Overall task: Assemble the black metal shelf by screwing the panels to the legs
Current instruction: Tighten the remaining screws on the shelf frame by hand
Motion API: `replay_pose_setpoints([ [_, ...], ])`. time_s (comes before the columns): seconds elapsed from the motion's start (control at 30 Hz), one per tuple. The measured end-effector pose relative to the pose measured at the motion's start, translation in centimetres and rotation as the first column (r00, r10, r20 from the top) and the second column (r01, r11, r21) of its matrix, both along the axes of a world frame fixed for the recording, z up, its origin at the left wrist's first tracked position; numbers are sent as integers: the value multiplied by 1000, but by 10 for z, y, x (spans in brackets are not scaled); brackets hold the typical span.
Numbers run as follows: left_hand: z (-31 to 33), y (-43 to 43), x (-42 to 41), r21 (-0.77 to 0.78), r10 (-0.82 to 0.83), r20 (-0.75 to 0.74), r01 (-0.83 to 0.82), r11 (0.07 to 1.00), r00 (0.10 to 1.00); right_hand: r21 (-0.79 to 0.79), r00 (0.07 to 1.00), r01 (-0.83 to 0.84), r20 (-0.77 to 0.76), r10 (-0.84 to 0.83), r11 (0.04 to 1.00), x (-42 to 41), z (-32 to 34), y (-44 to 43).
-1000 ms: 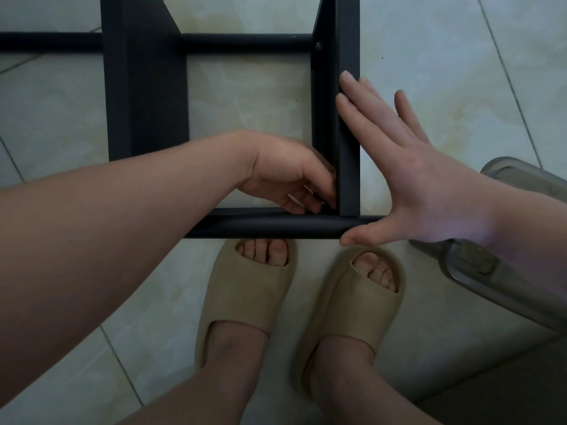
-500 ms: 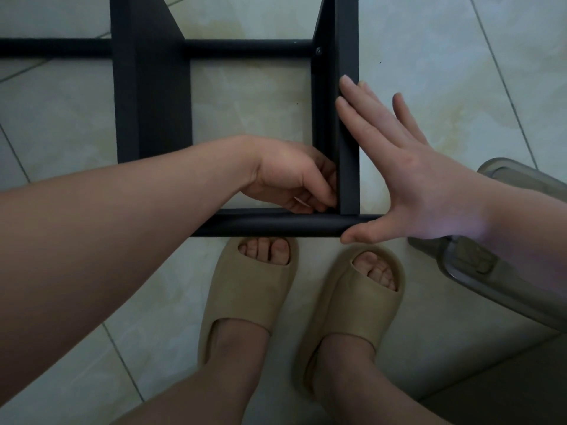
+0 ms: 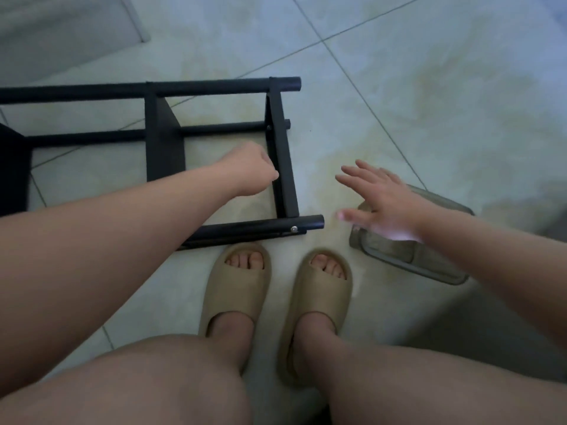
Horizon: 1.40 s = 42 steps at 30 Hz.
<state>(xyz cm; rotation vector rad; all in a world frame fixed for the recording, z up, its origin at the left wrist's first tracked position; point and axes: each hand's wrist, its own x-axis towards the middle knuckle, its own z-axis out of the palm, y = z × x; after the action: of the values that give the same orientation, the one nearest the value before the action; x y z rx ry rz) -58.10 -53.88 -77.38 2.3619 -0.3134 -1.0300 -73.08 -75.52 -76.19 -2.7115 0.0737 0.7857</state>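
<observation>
Tiled floor point(image 3: 429, 87), black shelf point(image 3: 165, 148), clear container point(image 3: 408, 259) under right hand point(image 3: 386, 207), contents indistinct

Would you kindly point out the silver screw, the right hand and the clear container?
silver screw point(image 3: 294, 229): head view, its round head.
right hand point(image 3: 387, 210): head view, back of the hand.
clear container point(image 3: 414, 265): head view, near edge.

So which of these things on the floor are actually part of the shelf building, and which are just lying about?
Part of the job: black shelf frame, end panel, near leg, silver screw, left hand, right hand.
Just there: beige slippers, floor tiles, clear container (contents unseen).
</observation>
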Motion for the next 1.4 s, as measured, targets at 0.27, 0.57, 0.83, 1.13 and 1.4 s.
replay_pose_setpoints([
  [0.27,52,-70,-67,-63,-423,229,447,893,877,-23,944,326,63,-324,945,-71,26,-48],
  [0.57,8,-130,-101,60,-556,-18,556,829,831,55,909,417,-52,-414,907,-89,-38,-70],
  [0.83,-46,-165,-82,1,-351,-222,361,933,909,32,973,226,-56,-224,973,-72,-124,-94],
  [1.13,-60,-169,-83,-86,-212,-406,194,977,889,-46,994,66,85,-61,997,-70,-160,-95],
  [1.4,-56,-169,-86,-84,-236,-349,221,972,907,-111,992,122,-8,-123,986,-65,-159,-86],
])
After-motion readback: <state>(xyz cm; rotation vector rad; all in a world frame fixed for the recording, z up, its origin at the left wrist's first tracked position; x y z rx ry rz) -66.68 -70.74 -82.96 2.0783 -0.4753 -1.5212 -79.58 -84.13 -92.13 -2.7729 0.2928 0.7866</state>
